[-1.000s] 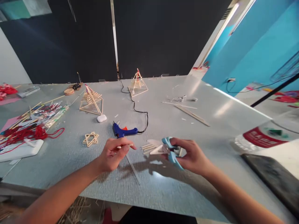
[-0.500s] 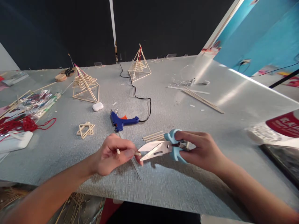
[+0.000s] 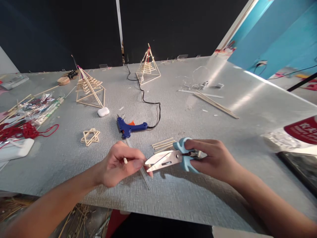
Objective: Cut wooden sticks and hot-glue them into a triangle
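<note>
My left hand (image 3: pixel 125 165) pinches a short wooden stick (image 3: pixel 125 161), whose other end pokes out past my fingertips. Light-blue-handled scissors (image 3: pixel 164 159) are gripped in my right hand (image 3: pixel 210 158). Their blades are slightly apart, with the tips around the stick's end close to my left fingertips. Several cut sticks (image 3: pixel 163 144) lie on the table just behind the blades. A blue hot glue gun (image 3: pixel 131 127) rests beyond my left hand, its clear glue stick (image 3: pixel 145 178) reaching beneath that hand. Left of it lies a small six-pointed star of sticks (image 3: pixel 90 137).
Two stick pyramids (image 3: pixel 91 87) (image 3: pixel 148 67) stand farther back, near a white case (image 3: pixel 103 112). Red yarn (image 3: pixel 29 130) and packets lie at left. Longer sticks (image 3: pixel 218 106) lie at right, with a dark phone-like slab (image 3: pixel 297 170) and a red-labelled bottle (image 3: pixel 303 130) at the edge.
The scissors have moved left to my left hand, and their blades have closed partway around the stick's end. My view has tilted down a little.
</note>
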A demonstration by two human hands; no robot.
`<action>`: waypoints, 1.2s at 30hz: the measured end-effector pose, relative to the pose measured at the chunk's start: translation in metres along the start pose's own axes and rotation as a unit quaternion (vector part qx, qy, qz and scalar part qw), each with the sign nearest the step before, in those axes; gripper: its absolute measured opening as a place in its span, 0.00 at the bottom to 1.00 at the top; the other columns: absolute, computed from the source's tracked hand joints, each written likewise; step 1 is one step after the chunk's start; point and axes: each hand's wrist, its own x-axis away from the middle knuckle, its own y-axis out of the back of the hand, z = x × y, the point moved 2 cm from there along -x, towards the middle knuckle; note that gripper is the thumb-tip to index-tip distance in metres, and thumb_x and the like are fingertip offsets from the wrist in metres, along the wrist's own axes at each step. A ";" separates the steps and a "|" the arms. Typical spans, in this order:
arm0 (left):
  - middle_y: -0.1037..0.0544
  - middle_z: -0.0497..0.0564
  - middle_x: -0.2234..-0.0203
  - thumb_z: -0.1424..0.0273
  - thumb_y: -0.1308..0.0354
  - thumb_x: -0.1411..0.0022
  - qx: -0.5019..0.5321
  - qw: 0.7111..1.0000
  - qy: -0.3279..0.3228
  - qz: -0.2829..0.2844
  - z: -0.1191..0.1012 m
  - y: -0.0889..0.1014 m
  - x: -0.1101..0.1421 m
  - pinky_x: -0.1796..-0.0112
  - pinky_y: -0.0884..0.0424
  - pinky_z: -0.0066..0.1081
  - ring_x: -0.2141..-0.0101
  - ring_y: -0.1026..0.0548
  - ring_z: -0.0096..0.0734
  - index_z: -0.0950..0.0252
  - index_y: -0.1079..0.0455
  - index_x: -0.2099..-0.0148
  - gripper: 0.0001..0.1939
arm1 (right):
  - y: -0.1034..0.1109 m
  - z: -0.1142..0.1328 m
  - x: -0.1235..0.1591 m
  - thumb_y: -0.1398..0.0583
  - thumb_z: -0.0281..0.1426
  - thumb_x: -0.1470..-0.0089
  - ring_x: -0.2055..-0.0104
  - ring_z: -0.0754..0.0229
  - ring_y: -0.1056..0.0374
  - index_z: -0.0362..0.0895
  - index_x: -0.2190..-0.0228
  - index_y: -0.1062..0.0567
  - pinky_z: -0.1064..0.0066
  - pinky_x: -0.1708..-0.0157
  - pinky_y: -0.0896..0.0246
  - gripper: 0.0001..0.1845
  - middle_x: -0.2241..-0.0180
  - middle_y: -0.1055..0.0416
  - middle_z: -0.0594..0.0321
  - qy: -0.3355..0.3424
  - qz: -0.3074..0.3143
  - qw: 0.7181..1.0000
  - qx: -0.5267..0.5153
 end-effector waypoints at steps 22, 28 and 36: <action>0.35 0.47 0.87 0.57 0.49 0.29 -0.008 1.000 0.010 0.016 -0.005 0.003 -0.001 0.80 0.48 0.31 0.84 0.48 0.23 0.64 0.18 0.65 0.23 | 0.004 -0.001 0.006 0.40 0.23 0.44 0.81 0.68 0.43 0.47 0.67 0.30 0.73 0.81 0.48 0.06 0.79 0.36 0.70 0.033 -0.021 0.999 0.020; 0.27 0.49 0.84 0.61 0.46 0.30 0.070 0.997 0.026 0.014 -0.001 0.005 -0.002 0.81 0.49 0.30 0.86 0.50 0.20 0.64 0.20 0.66 0.19 | 0.008 0.004 -0.001 0.43 0.22 0.43 0.82 0.70 0.48 0.47 0.71 0.33 0.76 0.83 0.51 0.08 0.81 0.41 0.72 0.018 -0.037 0.999 0.035; 0.21 0.52 0.79 0.63 0.47 0.30 0.050 0.998 0.023 0.012 -0.004 0.004 -0.003 0.78 0.42 0.30 0.82 0.36 0.25 0.65 0.23 0.70 0.19 | 0.002 0.008 -0.002 0.39 0.25 0.45 0.77 0.67 0.38 0.46 0.67 0.32 0.76 0.76 0.40 0.06 0.75 0.31 0.67 0.010 -0.020 1.000 0.012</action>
